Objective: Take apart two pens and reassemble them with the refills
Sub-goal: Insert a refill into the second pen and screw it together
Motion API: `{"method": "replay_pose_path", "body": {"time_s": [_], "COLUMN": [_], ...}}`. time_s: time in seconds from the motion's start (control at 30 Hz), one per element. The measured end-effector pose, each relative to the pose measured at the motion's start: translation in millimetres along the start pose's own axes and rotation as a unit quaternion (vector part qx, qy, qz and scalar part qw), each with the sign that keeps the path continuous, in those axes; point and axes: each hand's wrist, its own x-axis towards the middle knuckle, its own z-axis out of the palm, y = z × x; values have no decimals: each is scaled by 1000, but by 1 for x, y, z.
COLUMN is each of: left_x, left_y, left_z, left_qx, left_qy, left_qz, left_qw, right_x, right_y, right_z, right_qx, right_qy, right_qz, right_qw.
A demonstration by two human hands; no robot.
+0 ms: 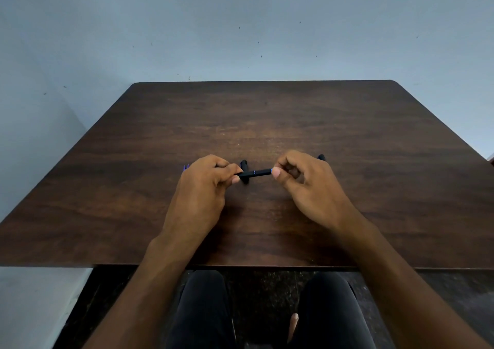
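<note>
Two hands on one black pen (254,172), held level just above the bench (347,140) — left hand (203,185) pinches one end between thumb and fingers, right hand (302,180) pinches the other end the same way. Both hands clenched on it, barrel spanning the gap between them. Thin blue rings show on the barrel; cannot tell if a seam has opened.

Another black pen part (244,164) lies on the bench just beyond the held pen, between the hands, crossing under it. A further dark piece (321,157) pokes out past the right hand, mostly hidden. Blue-tipped thin bits (186,166) — likely refills — peek out just beyond the left hand.

Step in hand looks like twisting or pulling the barrel apart, or screwing it back; which one is unclear. To do it well: keep one hand fixed, turn with the other, stay in line with the barrel so nothing bends, work low over the bench so small parts don't roll away.

Bench is dark wood grain, worn paler beyond the hands, rounded far corners. Pale blue-grey wall (240,28) behind with small dark specks. Dark speckled floor below the near edge; person seated, knees in dark trousers.
</note>
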Motion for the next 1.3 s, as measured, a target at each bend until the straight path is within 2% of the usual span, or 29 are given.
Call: {"method": "replay_pose_path", "body": {"time_s": [0.5,0.83,1.0,1.13,1.3], "left_x": [-1,-7,-10,-11,-12], "left_y": [3,3,-16,-29,-33], "left_z": [-3,-7,-17,-21,-21], "left_qx": [-9,17,11,17,17], "left_qy": [4,28,50,64,69], "left_qz": [-1,9,-27,-48,-49], "left_qw": [1000,999,998,997,996], "right_x": [2,3,12,30,48], "right_y": [-1,-12,-16,-6,-2], "right_z": [2,4,4,6,21], "right_qx": [20,103,102,49,-69], "right_qy": [-28,-36,-58,-40,-87], "right_qz": [4,67,76,75,37], "right_qw": [999,992,990,995,993]}}
